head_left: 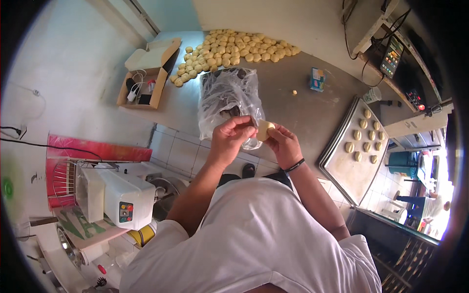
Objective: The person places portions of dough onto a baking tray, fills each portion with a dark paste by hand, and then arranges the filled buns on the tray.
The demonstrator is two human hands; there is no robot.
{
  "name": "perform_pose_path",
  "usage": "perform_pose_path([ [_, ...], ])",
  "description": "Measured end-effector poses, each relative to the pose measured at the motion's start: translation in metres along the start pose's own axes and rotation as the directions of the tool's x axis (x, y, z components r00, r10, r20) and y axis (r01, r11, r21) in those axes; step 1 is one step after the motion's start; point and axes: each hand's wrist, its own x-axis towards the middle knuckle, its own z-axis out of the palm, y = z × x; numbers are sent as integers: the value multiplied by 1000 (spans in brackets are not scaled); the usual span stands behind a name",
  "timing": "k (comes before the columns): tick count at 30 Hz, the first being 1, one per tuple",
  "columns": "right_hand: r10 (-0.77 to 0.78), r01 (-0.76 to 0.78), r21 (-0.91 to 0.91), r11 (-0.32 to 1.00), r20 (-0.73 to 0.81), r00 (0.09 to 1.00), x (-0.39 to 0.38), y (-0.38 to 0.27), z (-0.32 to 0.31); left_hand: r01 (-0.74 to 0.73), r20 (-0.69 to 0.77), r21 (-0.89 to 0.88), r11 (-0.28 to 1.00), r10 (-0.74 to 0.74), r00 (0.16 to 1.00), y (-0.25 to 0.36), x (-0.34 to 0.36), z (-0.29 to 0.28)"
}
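My right hand [285,146], wearing a dark wristband, holds a flattened pale piece of dough [264,131] between thumb and fingers. Close against the dough's left side, my left hand [232,136] has its fingers pinched together; a small dark bit shows at its fingertips, too small to name. Just beyond both hands lies a crumpled clear plastic bag [228,90] with a dark mass inside, partly covered by my left hand. Many round dough balls [234,46] are spread along the back of the metal table [286,105].
At right, a baking tray [349,168] carries rows of shaped dough pieces. A small blue box [317,79] and a dough crumb [294,92] sit on the table. An opened cardboard box [155,85] with cables stands at left, above a white machine [115,195]. A phone [392,57] is mounted far right.
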Motion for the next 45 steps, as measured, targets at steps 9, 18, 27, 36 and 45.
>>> perform_pose_path([
  [9, 26, -28, 28, 999, 88, 996, 2, -2, -7, -509, 391, 797, 326, 364, 845, -11, -8, 11],
  [18, -214, 252, -200, 947, 194, 957, -9, 8, -23, 177, 209, 49, 983, -183, 961, -28, 4, -6],
  [27, 10, -10, 2, 1000, 92, 996, -35, -3, -64, -518, 529, 664, 538, 150, 835, -28, 5, 38],
  [36, -611, 293, -886, 359, 14, 791, -20, 65, -140, 395, 173, 319, 861, -463, 869, -174, 36, 44],
  [45, -378, 105, -993, -55, 118, 918, 1, 61, -144, -386, 524, 807, 448, -242, 817, -162, 66, 46],
])
